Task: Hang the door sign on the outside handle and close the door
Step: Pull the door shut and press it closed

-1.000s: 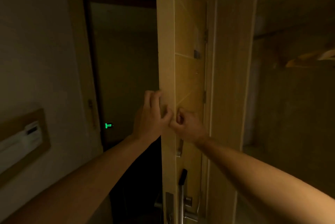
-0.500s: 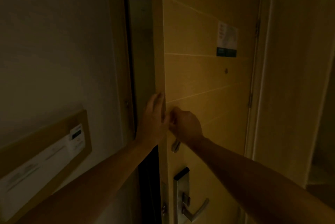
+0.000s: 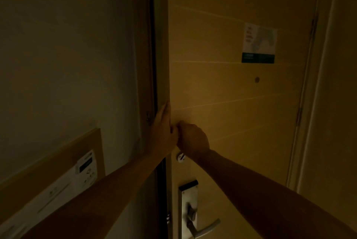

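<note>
The tan wooden door (image 3: 231, 93) stands almost shut, with only a narrow dark gap (image 3: 156, 64) between it and the frame on its left. My left hand (image 3: 163, 128) rests on the door's free edge at mid height, its fingers curled round to the hidden outer side. Just to the right, my right hand (image 3: 193, 138) is a closed fist against the inner face, touching my left thumb. Low down is the inside lever handle (image 3: 206, 227) on its metal lock plate (image 3: 188, 200). The outside handle and the door sign are hidden behind the door.
A small round thumb-turn (image 3: 181, 156) sits just under my right wrist. A printed notice (image 3: 258, 43) and a peephole (image 3: 257, 79) are on the door's upper right. A wooden wall panel with a white control unit (image 3: 87, 171) is at the lower left. The hinge-side frame (image 3: 309, 103) runs down the right.
The door has swung from wide open to nearly shut, and the dark corridor beyond has shrunk to a sliver. Both hands stayed together at the door's edge.
</note>
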